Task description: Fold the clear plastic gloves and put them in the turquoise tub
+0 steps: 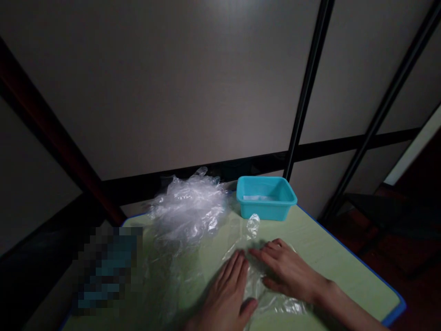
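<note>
A clear disposable plastic glove [254, 271] lies spread on the pale green table, one finger of it pointing toward the turquoise box. My left hand [227, 287] rests flat on its left part, fingers stretched forward and thumb apart. From the right, my right hand [284, 266] presses on the same glove, index finger extended, the other fingers slightly bent and the thumb apart. The two hands' fingertips are close together. Beyond them, a heap of crumpled clear plastic gloves [193, 204] sits at the table's far left.
The turquoise plastic box [267, 211] stands at the far edge with something whitish in its bottom. The table [330, 276] has a blue rim. Large sliding panels [193, 92] rise behind it. A pixelated dark teal item [108, 271] is at the left. A dark seat [389, 209] is at right.
</note>
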{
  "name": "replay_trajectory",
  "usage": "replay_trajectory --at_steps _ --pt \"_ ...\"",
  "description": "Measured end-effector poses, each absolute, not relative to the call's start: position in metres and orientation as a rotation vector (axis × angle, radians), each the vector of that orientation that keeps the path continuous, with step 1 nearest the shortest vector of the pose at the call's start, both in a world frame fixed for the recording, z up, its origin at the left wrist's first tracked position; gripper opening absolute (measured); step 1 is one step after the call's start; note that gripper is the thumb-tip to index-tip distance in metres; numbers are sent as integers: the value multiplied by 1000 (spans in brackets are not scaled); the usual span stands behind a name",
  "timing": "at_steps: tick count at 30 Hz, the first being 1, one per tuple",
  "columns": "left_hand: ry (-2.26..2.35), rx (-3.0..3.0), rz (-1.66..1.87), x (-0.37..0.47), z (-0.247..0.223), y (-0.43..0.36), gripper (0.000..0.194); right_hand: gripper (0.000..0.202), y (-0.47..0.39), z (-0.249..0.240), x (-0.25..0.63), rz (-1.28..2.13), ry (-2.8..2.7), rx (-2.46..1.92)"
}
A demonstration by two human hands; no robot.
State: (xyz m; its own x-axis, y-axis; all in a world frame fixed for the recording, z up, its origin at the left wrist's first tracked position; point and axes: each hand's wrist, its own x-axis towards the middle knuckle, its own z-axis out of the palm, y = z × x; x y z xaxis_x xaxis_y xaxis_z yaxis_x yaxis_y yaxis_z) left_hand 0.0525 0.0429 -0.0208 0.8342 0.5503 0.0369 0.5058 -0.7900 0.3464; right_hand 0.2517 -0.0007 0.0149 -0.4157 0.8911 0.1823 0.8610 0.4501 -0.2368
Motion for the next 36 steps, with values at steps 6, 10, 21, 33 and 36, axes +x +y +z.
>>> replay_trajectory --at_steps 6,10,21,33,36 --pt "646 2714 -22 43 -1 49 71 51 18 11 288 -65 -1832 -2015" --pt "604 2669 -98 39 21 49 71 43 19 19 316 -173 -1733 -2305" --pt "941 2532 174 79 6 51 54 31 44 12 246 383 -1864 -1507" --pt "733 2782 232 94 -25 63 65 47 50 -20 257 375 -2144 -1541" --pt "710 2802 209 89 -24 65 64 52 49 -19 258 315 -2216 -1603"
